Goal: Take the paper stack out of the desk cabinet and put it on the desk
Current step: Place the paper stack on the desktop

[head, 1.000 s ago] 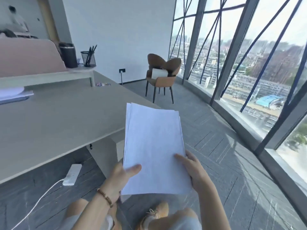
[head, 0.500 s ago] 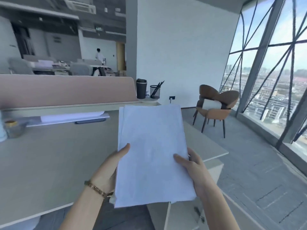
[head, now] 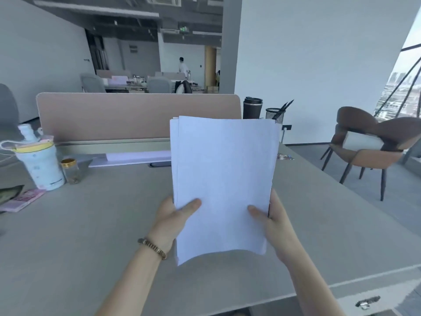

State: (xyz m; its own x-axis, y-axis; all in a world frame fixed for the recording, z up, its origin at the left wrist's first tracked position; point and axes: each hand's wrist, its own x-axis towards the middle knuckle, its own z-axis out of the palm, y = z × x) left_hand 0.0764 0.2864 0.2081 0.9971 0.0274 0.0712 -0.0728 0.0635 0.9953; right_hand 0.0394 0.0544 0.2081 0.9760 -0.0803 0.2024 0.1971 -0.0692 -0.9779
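at far left on the desk (head: 95, 226): pink booklet (head: 21, 199) lying flat at the edge of view, then pale water bottle (head: 39, 164) with yellow-rimmed lid standing upright, small gold-capped jar (head: 71, 171) just beside it on its right. behind these, pinkish divider panel (head: 136, 115) running across the back of the desk, with a flat white sheet or pad (head: 136, 157) lying along its foot.

toward the middle: left hand (head: 174, 222) clasping the left edge of the paper stack (head: 224, 185), thumb pressed on the top sheet, remaining fingers hidden beneath; beaded bracelet (head: 152, 247) around that wrist. paper stack held up above the desk, not resting on it, roughly upright and tilted toward the camera, lower edge curling slightly, sheets a little fanned at the top left corner.

right of centre: right hand (head: 274, 221) gripping the stack's right edge the same way, thumb on top, fingers behind the sheets. beyond the stack's upper right corner, dark tumbler (head: 252, 108) and black mesh pen holder (head: 275, 114) standing near each other at the back of the desk.

at lower right: desk cabinet (head: 373, 299) front under the desk edge, with a metal handle, partly cut off by the frame. farther right, brown chair (head: 373, 144) on the floor, well apart from the desk, a white item on its seat.
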